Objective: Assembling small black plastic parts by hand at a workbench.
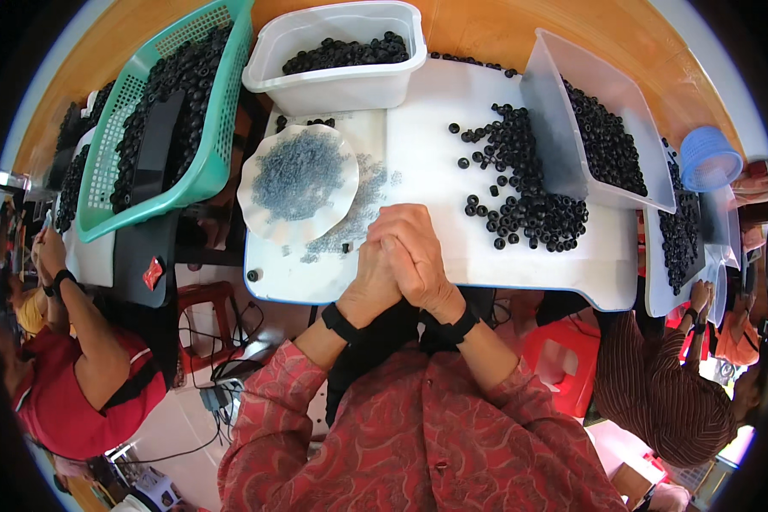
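Note:
My left hand (pixel 370 280) and my right hand (pixel 420 266) are clasped together at the table's near edge, the right fingers folded over the left. Whatever may lie between the palms is hidden. Just left of them is a white scalloped plate (pixel 337 213) heaped with small translucent pieces (pixel 301 171). More of these are scattered beside the plate, with a single small black part (pixel 346 247) close to my left hand. To the right, a loose pile of small round black parts with holes (pixel 529 192) is spread over the white table (pixel 435 171).
A white tub (pixel 333 90) and a clear bin (pixel 563 162) hold black parts at the back. A green basket (pixel 222 145) of them stands left, with a black block on top. People sit at both sides, near a red stool (pixel 563 354). A blue basket (pixel 710 158) stands far right.

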`<action>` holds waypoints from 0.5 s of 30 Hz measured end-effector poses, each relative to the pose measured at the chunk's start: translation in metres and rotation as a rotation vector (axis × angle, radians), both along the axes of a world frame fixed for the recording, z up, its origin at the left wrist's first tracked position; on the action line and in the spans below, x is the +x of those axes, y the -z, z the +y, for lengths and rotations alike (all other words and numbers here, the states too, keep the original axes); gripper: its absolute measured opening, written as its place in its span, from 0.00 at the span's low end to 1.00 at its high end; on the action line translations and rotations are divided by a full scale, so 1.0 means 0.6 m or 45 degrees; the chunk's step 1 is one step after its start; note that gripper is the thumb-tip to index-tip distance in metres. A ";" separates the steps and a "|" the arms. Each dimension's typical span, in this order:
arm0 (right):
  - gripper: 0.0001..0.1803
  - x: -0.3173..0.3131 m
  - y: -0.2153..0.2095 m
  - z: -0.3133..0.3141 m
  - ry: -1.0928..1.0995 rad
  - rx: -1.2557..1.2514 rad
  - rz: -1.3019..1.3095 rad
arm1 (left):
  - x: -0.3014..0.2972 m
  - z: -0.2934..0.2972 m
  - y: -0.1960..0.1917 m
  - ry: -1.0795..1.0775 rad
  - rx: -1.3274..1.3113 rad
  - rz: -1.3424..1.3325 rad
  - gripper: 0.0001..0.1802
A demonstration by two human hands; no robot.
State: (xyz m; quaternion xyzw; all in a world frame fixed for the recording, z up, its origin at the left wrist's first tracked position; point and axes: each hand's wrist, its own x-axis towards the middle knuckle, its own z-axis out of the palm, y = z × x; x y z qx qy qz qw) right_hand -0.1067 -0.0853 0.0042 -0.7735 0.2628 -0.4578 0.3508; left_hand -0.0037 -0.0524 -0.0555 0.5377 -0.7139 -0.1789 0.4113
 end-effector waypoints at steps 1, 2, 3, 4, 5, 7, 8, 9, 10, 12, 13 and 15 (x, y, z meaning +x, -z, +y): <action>0.11 0.001 -0.003 -0.004 0.021 -0.023 0.002 | -0.002 -0.009 -0.005 -0.003 -0.007 -0.009 0.16; 0.11 0.001 -0.006 -0.005 0.041 -0.045 0.003 | 0.000 -0.006 -0.011 -0.007 -0.013 -0.019 0.16; 0.11 0.001 -0.008 -0.001 0.036 -0.052 -0.004 | 0.002 -0.002 -0.016 -0.011 -0.020 -0.026 0.16; 0.10 0.002 -0.010 0.002 0.052 -0.047 -0.078 | 0.002 0.001 -0.034 -0.048 -0.054 -0.011 0.14; 0.10 0.003 -0.011 0.006 0.068 -0.040 -0.151 | 0.003 0.004 -0.050 -0.085 -0.088 0.003 0.12; 0.10 -0.007 -0.017 0.016 0.200 0.060 -0.203 | 0.007 0.006 -0.068 -0.168 -0.132 0.060 0.11; 0.10 -0.016 -0.019 0.021 0.342 0.164 -0.247 | 0.009 0.007 -0.078 -0.242 -0.170 0.127 0.11; 0.10 -0.026 -0.015 0.022 0.337 0.161 -0.249 | 0.010 0.009 -0.088 -0.246 -0.175 0.125 0.11; 0.10 -0.034 -0.012 0.023 0.349 0.180 -0.224 | 0.013 0.016 -0.105 -0.227 0.014 0.473 0.10; 0.10 -0.045 -0.009 0.035 0.343 0.246 -0.198 | 0.018 0.024 -0.112 -0.140 0.223 0.963 0.09; 0.10 -0.045 -0.012 0.043 0.339 0.244 -0.199 | 0.019 0.029 -0.118 -0.142 0.219 0.963 0.09; 0.09 -0.043 -0.018 0.054 0.296 0.339 -0.240 | 0.020 0.038 -0.136 -0.076 0.357 1.048 0.10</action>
